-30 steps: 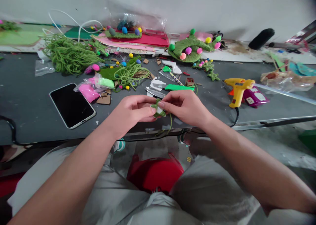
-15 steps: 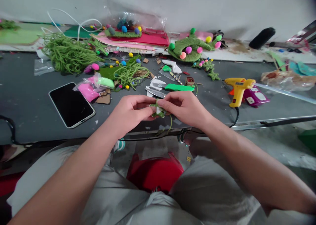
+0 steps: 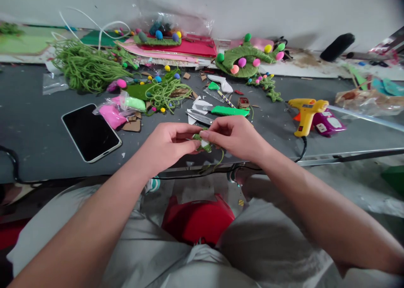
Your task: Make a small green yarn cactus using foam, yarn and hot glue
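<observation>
Between my hands, over the table's front edge, is a small white piece partly wrapped in green yarn (image 3: 205, 145). My left hand (image 3: 172, 147) grips it from the left, thumb in front and fingers behind. My right hand (image 3: 235, 137) is closed at its upper right side, thumb and fingertips pinching the green yarn. A loose strand of green yarn (image 3: 221, 156) hangs below my right hand. Just beyond my fingers lie scissors (image 3: 199, 118) and a green-handled cutter (image 3: 230, 111). My fingers hide part of the wrapped piece.
A phone (image 3: 91, 132) lies left, near bags of pink clay (image 3: 112, 116). Green yarn (image 3: 85, 67) is heaped behind. A yellow glue gun (image 3: 305, 113) stands right, its cord over the front edge. Yarn-wrapped shapes with coloured balls (image 3: 243, 62) lie at the back.
The wrapped piece has turned slightly between my fingers, and the hanging strand has swung a little right. Both hands keep their hold in nearly the same place.
</observation>
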{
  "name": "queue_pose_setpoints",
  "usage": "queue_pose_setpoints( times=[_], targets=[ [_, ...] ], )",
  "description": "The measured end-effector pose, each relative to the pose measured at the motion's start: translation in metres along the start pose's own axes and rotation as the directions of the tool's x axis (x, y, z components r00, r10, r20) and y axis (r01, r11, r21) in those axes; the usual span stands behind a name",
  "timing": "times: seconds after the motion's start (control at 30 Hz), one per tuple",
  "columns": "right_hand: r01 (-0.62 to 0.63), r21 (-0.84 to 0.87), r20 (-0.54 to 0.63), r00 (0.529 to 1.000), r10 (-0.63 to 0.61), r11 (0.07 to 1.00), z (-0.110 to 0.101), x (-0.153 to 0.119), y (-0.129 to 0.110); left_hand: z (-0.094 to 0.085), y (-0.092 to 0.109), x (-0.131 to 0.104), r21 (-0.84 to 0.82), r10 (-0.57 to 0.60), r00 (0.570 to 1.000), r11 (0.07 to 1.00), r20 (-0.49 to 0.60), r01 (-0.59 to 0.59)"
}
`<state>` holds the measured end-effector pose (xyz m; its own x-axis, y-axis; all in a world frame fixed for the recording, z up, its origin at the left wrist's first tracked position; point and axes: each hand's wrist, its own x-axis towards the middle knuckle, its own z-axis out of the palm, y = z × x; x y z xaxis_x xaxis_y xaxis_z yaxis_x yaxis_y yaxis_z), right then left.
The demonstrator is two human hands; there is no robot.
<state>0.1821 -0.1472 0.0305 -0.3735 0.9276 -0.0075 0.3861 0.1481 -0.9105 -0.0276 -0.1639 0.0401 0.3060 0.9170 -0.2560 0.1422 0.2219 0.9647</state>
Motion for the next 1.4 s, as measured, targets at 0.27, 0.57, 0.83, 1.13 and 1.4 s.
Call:
queue_pose_setpoints(
  times=[0.27,0.57,0.83,1.13,1.4],
  targets=[
    [-0.017,0.000,0.035,0.999,0.017,1.000,-0.003,0.001,-0.001,0.000,-0.001,0.001,0.018,0.016,1.000,1.000,0.011,-0.016],
    [-0.017,0.042,0.001,1.000,0.017,0.999,-0.003,0.003,0.002,0.001,0.000,0.001,-0.014,-0.034,0.998,0.999,-0.061,0.033],
    [-0.039,0.093,0.064,0.997,0.033,0.995,-0.005,-0.001,0.004,0.001,-0.006,0.004,-0.137,-0.029,0.993,0.990,-0.111,0.014],
    [0.006,0.071,0.046,0.999,-0.010,0.997,-0.010,-0.002,0.005,-0.002,-0.002,0.003,-0.298,-0.136,0.991,0.946,-0.008,0.127],
    [0.052,0.007,0.056,0.997,-0.052,0.999,-0.009,-0.002,0.002,0.003,-0.006,0.008,-0.065,-0.093,0.995,0.994,-0.021,0.091]
  ],
)
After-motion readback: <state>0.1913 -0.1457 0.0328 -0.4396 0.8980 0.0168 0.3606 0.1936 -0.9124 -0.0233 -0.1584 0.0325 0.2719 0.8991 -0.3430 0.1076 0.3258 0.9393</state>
